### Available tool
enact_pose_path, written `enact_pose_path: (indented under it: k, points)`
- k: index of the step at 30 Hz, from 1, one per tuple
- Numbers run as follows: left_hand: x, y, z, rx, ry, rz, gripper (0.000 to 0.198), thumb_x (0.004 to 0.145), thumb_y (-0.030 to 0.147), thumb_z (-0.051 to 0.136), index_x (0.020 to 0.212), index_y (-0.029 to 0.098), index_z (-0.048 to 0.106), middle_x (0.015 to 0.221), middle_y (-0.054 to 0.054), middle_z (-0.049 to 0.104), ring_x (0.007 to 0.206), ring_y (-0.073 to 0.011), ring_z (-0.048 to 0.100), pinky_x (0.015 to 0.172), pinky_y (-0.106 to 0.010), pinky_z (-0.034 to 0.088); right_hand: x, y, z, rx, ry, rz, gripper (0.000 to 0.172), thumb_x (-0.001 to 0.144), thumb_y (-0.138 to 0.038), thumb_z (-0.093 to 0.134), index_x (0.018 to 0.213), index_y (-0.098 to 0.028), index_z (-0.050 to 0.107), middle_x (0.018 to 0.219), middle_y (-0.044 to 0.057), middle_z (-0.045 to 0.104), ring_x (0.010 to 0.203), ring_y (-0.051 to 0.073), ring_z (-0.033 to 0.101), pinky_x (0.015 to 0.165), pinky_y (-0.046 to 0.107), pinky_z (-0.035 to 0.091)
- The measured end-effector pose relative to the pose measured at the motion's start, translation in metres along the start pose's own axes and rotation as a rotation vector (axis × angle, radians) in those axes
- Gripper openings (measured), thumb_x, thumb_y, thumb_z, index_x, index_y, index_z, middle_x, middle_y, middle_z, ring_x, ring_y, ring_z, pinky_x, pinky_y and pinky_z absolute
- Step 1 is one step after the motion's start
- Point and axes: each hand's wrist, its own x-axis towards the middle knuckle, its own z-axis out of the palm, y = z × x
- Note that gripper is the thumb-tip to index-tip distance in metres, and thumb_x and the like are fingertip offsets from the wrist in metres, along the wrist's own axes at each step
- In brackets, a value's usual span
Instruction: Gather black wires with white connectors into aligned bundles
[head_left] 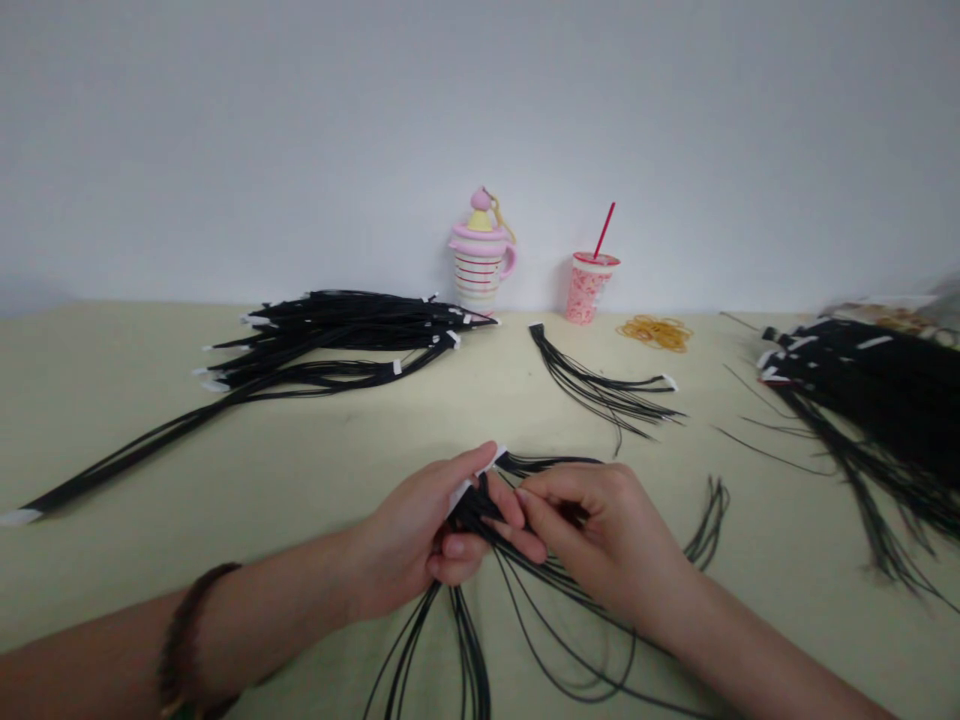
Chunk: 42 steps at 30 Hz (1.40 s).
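Observation:
My left hand [420, 530] is shut on a bunch of thin black wires [480, 510], and a white tab [469, 480] shows at the bunch's upper end. My right hand [600, 540] pinches into the same bunch from the right, its fingertips among the wires. Long loose strands hang from my hands toward the bottom of the view. Farther off lie a smaller wire bundle [600, 385] and a large pile of white-tipped wires [337, 340]. Another heap of wires [870, 410] lies at the right.
A pale yellow-green tabletop [112, 400] ends at a white wall [480, 100]. At the back stand a pink-and-white cup-shaped ornament [478, 265] and a pink cup with a red straw [589, 287]. Loose orange rubber bands [656, 333] lie nearby.

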Motion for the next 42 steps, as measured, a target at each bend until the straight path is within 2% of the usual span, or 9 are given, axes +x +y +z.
enact_pose_path:
  k: [11,19,23,27,30,32,34,38,42]
  points:
    - [-0.001,0.0,0.001,0.003,0.013,0.01,0.044,0.082,0.051,0.043,0.063,0.014,0.059,0.058,-0.008,0.065,0.037,-0.0031,0.016,0.037,-0.017,0.009,-0.001,0.0,0.002,0.005,0.003,0.01,0.027,0.082,-0.01,0.043,0.056,-0.016,0.049,0.051,-0.006,0.046,0.048,0.005,0.038,0.048,0.019,0.026]
    - [-0.002,-0.002,0.0,0.09,-0.018,0.024,0.046,0.082,0.052,0.04,0.062,0.014,0.058,0.058,-0.01,0.065,0.036,-0.0033,0.019,0.038,-0.019,0.011,-0.001,-0.004,0.002,0.121,0.014,-0.017,0.027,0.081,-0.004,0.043,0.058,-0.016,0.049,0.051,-0.007,0.05,0.047,0.004,0.04,0.05,0.015,0.029]
    - [-0.002,-0.001,0.002,0.098,-0.011,0.006,0.044,0.082,0.051,0.042,0.062,0.014,0.058,0.057,-0.008,0.063,0.037,-0.0033,0.02,0.038,-0.02,0.011,0.002,-0.005,0.006,0.147,0.034,-0.014,0.028,0.082,-0.008,0.044,0.056,-0.015,0.048,0.05,-0.006,0.05,0.048,0.005,0.041,0.052,0.017,0.03]
    - [-0.002,0.001,0.005,0.065,0.017,0.008,0.044,0.082,0.051,0.042,0.067,0.013,0.059,0.068,-0.014,0.068,0.038,-0.0027,0.019,0.039,-0.019,0.01,0.008,0.001,-0.007,0.447,0.014,0.246,0.018,0.082,-0.025,0.049,0.068,-0.015,0.056,0.051,-0.005,0.045,0.045,0.005,0.033,0.043,0.019,0.024]
    - [-0.001,0.001,0.005,0.024,0.055,0.037,0.043,0.081,0.05,0.043,0.071,0.012,0.06,0.079,-0.018,0.069,0.038,-0.0017,0.021,0.039,-0.018,0.011,0.009,0.009,-0.034,0.872,0.01,0.46,0.017,0.077,-0.032,0.056,0.087,-0.018,0.056,0.048,-0.009,0.025,0.04,0.005,0.019,0.038,0.018,0.016]
    - [0.0,0.001,0.004,-0.021,0.061,0.071,0.04,0.081,0.049,0.045,0.073,0.013,0.061,0.087,-0.019,0.068,0.039,-0.0009,0.023,0.039,-0.017,0.013,0.008,0.016,-0.054,1.055,0.029,0.498,0.015,0.076,-0.032,0.055,0.084,-0.02,0.056,0.051,-0.01,0.016,0.04,0.005,0.011,0.037,0.018,0.014]
    - [0.0,0.001,0.003,-0.058,0.041,0.073,0.039,0.082,0.048,0.046,0.075,0.013,0.061,0.094,-0.02,0.067,0.039,-0.0004,0.025,0.039,-0.016,0.014,0.008,0.022,-0.065,1.11,0.091,0.495,0.014,0.077,-0.033,0.054,0.076,-0.019,0.055,0.053,-0.009,0.013,0.042,0.005,0.01,0.038,0.019,0.015]
    - [0.0,0.004,0.0,-0.141,-0.023,0.034,0.037,0.083,0.046,0.045,0.079,0.013,0.062,0.093,-0.02,0.066,0.04,-0.0006,0.026,0.039,-0.016,0.014,0.01,0.035,-0.058,0.898,0.171,0.5,0.023,0.075,-0.037,0.059,0.069,-0.016,0.053,0.052,-0.008,0.021,0.043,0.005,0.018,0.04,0.019,0.017]
    - [-0.001,0.005,-0.001,-0.216,-0.047,0.025,0.036,0.084,0.042,0.046,0.072,0.012,0.06,0.09,-0.016,0.066,0.04,0.0002,0.024,0.039,-0.015,0.015,0.013,0.042,-0.037,0.395,0.198,0.478,0.032,0.077,-0.044,0.053,0.065,-0.015,0.053,0.052,-0.003,0.039,0.046,0.008,0.035,0.044,0.022,0.027]
